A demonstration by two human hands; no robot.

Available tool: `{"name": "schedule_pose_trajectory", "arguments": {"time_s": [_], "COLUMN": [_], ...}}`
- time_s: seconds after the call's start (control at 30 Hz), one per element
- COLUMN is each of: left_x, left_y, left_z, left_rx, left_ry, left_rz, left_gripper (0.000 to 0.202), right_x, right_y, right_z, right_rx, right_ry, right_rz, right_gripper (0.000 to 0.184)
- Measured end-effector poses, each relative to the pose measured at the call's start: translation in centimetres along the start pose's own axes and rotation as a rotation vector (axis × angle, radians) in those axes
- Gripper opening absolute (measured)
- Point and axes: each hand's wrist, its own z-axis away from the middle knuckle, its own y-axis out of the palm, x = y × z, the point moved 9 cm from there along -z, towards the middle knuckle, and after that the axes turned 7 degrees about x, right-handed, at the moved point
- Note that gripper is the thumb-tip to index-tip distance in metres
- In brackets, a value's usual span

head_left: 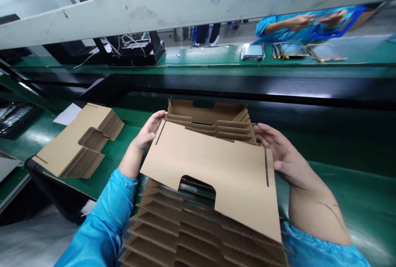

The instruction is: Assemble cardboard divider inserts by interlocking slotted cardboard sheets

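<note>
A flat brown cardboard divider (210, 157) with a cut-out notch and a slot near each end leans towards me in the middle. My left hand (149, 131) grips its left end, fingers reaching up to the far panels and thumb by the edge. At the opposite end, my right hand (280, 153) closes around the edge, fingers touching the ends of the panels behind; parts of these fingers are hidden. Behind and below it, a row of similar upright cardboard dividers (161, 225) stands spaced apart. A taller notched panel (204, 112) forms the far end.
A stack of flat cardboard dividers (74, 139) lies left on the green bench. A white shelf beam (198, 5) crosses above. Framed flat parts (289, 49) sit on the far bench, near another person's hands (301, 22). Cabled equipment (136, 50) stands at back left.
</note>
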Motion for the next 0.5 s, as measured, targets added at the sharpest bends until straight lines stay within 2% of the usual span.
{"name": "schedule_pose_trajectory", "arguments": {"time_s": [0.13,0.23,0.3,0.37,0.43,0.5], "left_x": [0.5,0.7,0.7,0.7,0.4,-0.1], "left_y": [-1.4,-1.9,-1.5,-1.1,-1.0,-1.0], "left_z": [-0.2,-0.2,-0.2,-0.1,0.0,0.2], "left_rx": [-0.248,-0.383,-0.385,-0.364,-0.347,-0.326], "left_ry": [-0.006,0.031,0.055,0.067,0.093,0.153], "left_rz": [-0.112,-0.190,-0.220,-0.227,-0.208,-0.181], "left_gripper": [0.079,0.064,0.059,0.052,0.045,0.042], "right_x": [-0.5,-0.4,0.1,0.6,1.3,2.1], "right_y": [-0.8,-0.6,-0.7,-0.9,-1.0,-0.9], "right_z": [-0.3,-0.2,0.1,0.6,0.9,0.9], "right_rx": [-0.275,-0.411,-0.527,-0.637,-0.675,-0.647], "right_ry": [0.059,0.092,0.090,0.052,-0.039,-0.144], "right_rz": [0.101,0.154,0.146,0.096,0.037,0.014], "right_gripper": [0.084,0.075,0.073,0.061,0.045,0.036]}}
